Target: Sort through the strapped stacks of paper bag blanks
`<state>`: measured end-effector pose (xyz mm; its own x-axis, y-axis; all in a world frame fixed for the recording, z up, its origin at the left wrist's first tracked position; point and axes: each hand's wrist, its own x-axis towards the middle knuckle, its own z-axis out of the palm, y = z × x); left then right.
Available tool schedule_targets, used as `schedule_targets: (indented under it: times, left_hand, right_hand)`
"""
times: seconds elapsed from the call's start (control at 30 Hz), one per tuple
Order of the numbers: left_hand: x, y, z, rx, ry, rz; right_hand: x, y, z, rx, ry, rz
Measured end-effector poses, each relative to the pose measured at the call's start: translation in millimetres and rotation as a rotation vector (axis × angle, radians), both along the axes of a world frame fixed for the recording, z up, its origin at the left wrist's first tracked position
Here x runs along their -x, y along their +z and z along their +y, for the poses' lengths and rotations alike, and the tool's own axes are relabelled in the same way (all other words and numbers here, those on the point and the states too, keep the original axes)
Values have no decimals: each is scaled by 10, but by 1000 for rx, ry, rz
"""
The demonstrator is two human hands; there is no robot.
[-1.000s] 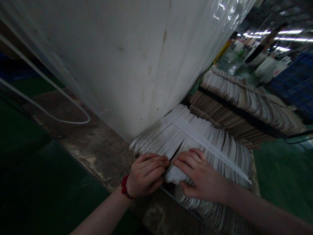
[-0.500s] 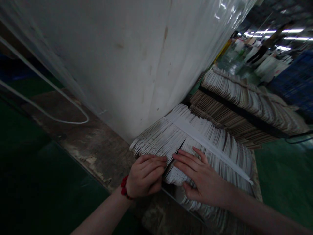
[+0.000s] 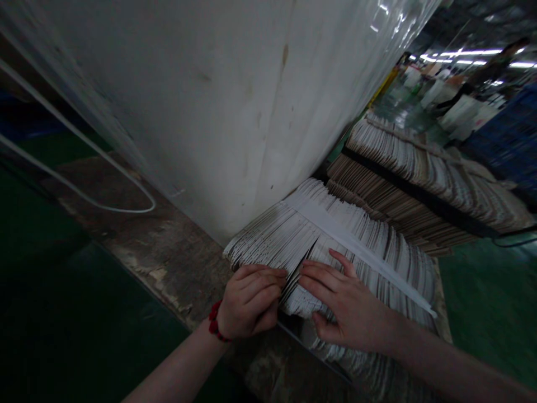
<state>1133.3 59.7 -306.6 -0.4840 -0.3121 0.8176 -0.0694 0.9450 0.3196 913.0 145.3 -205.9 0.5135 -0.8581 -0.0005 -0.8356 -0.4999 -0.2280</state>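
A bundle of flat white sheets point(image 3: 335, 235), stood on edge and bound by a white strap point(image 3: 356, 246), leans against a big white plastic-wrapped bale point(image 3: 235, 106). My left hand point(image 3: 247, 302), with a red bead bracelet at the wrist, has its fingers curled into a gap in the bundle's near edge. Just to its right, my right hand point(image 3: 339, 302) has its fingers laid over the sheets and its thumb hooked under them, gripping a sheaf. The two hands part the sheets between them.
A second bundle of brownish sheets point(image 3: 419, 179) with a black strap lies behind on the right. A worn wooden pallet board point(image 3: 168, 252) runs under the bale over green floor point(image 3: 482, 291). A white cord point(image 3: 104, 168) loops at left. Blurred workshop lights and stacks show at far right.
My right hand's fingers spread forward over the sheets, then drew slightly back; the left hand has stayed almost still. The view shifted a little.
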Motion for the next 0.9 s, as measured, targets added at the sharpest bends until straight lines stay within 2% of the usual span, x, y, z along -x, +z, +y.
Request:
schedule_targets:
  times: [0.17,0.37,0.57,0.73,0.9]
  left_hand:
    - [2,-9,-9,1,0,10]
    - [-15,74,0,2,-16,1]
    - [-74,167,-57,34,-7,-186]
    - [-123,89,-190,70,-31,-178]
    - [-122,21,-221,85,-33,-149]
  right_hand:
    - [-1,-27,-80,-23,-10,-60]
    - [-93,-18,-177,-56,-40,-37]
    - [-136,-37,-33,-30,-127,-47]
    - [-76,-74,44,-2,-97,-29]
    - [-47,-69,56,0,-61,31]
